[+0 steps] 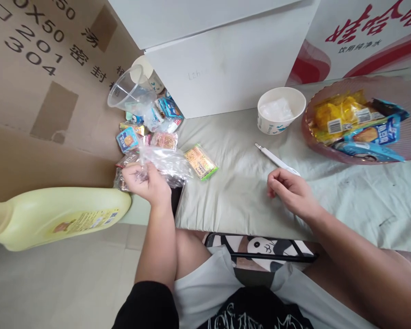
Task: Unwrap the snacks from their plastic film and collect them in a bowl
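My left hand (145,183) is closed around part of a crumpled clear plastic bag (171,163), above a pile of small packaged snacks (128,139). A green-edged snack packet (201,162) lies to the right of the bag. My right hand (292,192) rests on the pale cloth (233,192) with its fingers curled in, and I see nothing in it. Just beyond those fingers lies a slim white pen-like tool (276,158) with a metal tip. Behind the tool stands a paper bowl (274,125) with crumpled clear plastic inside.
A pinkish ribbed bowl (315,151) of yellow and blue packets sits at the right. White boxes (226,68) line the back, and a large brown carton (65,155) rises at left. A clear plastic cup (123,93) tops the pile; a yellow bottle (30,214) lies nearer.
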A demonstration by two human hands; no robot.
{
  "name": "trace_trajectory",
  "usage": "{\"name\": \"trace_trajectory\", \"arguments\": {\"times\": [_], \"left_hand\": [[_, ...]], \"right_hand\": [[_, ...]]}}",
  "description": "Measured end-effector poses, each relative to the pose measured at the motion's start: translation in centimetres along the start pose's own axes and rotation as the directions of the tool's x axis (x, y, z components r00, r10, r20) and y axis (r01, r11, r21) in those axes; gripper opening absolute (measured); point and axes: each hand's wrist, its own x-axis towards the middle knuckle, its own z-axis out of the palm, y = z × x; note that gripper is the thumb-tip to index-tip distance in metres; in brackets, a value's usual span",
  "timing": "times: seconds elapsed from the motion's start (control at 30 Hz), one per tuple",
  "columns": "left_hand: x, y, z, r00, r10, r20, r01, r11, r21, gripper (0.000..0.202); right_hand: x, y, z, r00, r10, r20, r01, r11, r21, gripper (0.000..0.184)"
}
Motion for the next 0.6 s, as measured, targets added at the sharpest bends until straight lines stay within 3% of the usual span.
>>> {"name": "trace_trajectory", "arguments": {"times": [0.03,0.07,0.13,0.2,0.27,0.3,0.37,0.43,0.47,0.5,0.57,0.6], "left_hand": [[-0.9,0.6,0.2,0.997,-0.075,0.032,0.079,0.986,-0.148,0.037],[-1.9,1.3,0.5,0.971,-0.168,0.170,0.210,0.941,-0.266,0.041],[-4.1,2.7,1.2,0.845,-0.261,0.467,0.449,0.821,-0.354,0.046],[-6.2,4.1,2.0,0.706,-0.185,0.684,0.552,0.748,-0.367,0.048],[-7.9,5.1,2.7,0.570,-0.060,0.820,0.594,0.719,-0.361,0.045],[-8.6,5.5,3.0,0.512,-0.019,0.859,0.612,0.709,-0.350,0.042],[-9.4,5.9,3.5,0.437,-0.014,0.899,0.667,0.675,-0.314,0.037],[-9.5,6.0,3.7,0.370,-0.073,0.926,0.753,0.607,-0.253,0.055],[-9.4,6.0,3.8,0.298,-0.095,0.950,0.797,0.572,-0.193,0.065],[-9.2,6.0,3.8,0.191,-0.096,0.977,0.827,0.552,-0.108,0.069],[-8.8,5.9,3.7,-0.017,-0.089,0.996,0.812,0.580,0.066,0.055],[-8.7,5.9,3.7,-0.070,-0.097,0.993,0.780,0.615,0.115,0.045]], "right_hand": [[-0.1,0.0,0.3,0.999,-0.022,-0.029,0.023,0.999,0.025,0.031],[-0.1,0.0,0.7,0.998,-0.047,-0.044,0.049,0.997,0.062,0.032],[-0.3,0.0,1.6,0.996,-0.092,-0.018,0.093,0.980,0.177,0.037],[-0.4,0.0,2.6,0.992,-0.108,0.064,0.083,0.949,0.305,0.052],[-0.6,-0.2,3.4,0.986,-0.084,0.144,0.030,0.938,0.345,0.065],[-0.6,-0.3,3.7,0.982,-0.057,0.179,-0.001,0.951,0.308,0.063],[-0.8,-0.7,3.8,0.970,0.014,0.243,-0.057,0.984,0.168,0.046],[-0.8,-1.2,3.6,0.961,0.062,0.269,-0.082,0.994,0.067,0.037],[-0.8,-1.3,3.4,0.965,0.063,0.255,-0.080,0.995,0.058,0.038],[-0.8,-1.5,3.1,0.973,0.053,0.226,-0.070,0.995,0.069,0.038],[-0.8,-1.5,2.7,0.987,0.028,0.160,-0.046,0.993,0.108,0.035],[-0.7,-1.5,2.5,0.990,0.023,0.140,-0.042,0.990,0.132,0.033]]}}
